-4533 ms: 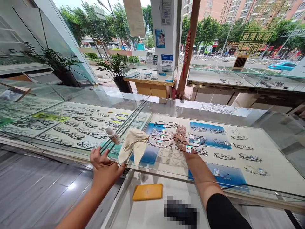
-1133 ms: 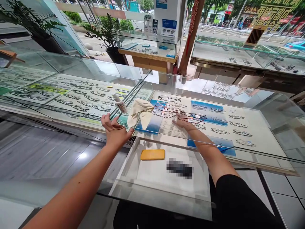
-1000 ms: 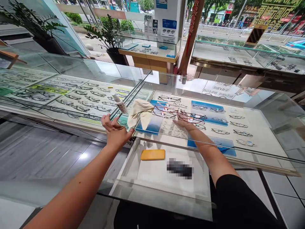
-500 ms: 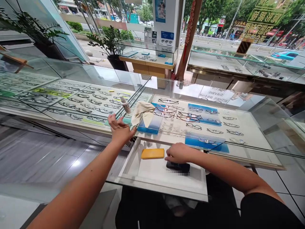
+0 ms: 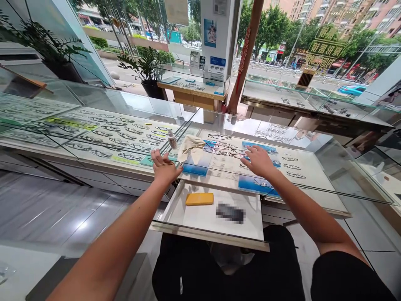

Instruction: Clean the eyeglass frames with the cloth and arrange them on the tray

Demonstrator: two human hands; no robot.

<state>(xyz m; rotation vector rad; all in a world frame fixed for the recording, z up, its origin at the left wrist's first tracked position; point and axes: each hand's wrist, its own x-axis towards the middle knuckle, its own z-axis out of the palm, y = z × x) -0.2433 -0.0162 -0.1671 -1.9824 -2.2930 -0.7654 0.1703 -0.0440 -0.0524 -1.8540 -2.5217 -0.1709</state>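
Observation:
My left hand (image 5: 163, 165) rests open on the near edge of the glass counter top (image 5: 313, 175), fingers spread, just in front of a small white spray bottle (image 5: 171, 139). A beige cleaning cloth (image 5: 191, 146) lies crumpled on the glass between my hands. My right hand (image 5: 259, 161) lies open and flat on top of the glass, above several pairs of eyeglasses (image 5: 228, 151) laid out inside the case on white and blue pads. Neither hand holds anything.
Below the counter a white drawer tray (image 5: 250, 228) is pulled out, holding a yellow case (image 5: 199, 198) and a dark object. More showcases of glasses (image 5: 103, 133) run to the left. Potted plants (image 5: 147, 69) and further counters stand beyond.
My right hand came out from inside the case, touched the dark object in the drawer, then rose onto the top of the glass. The left hand stayed on the counter edge.

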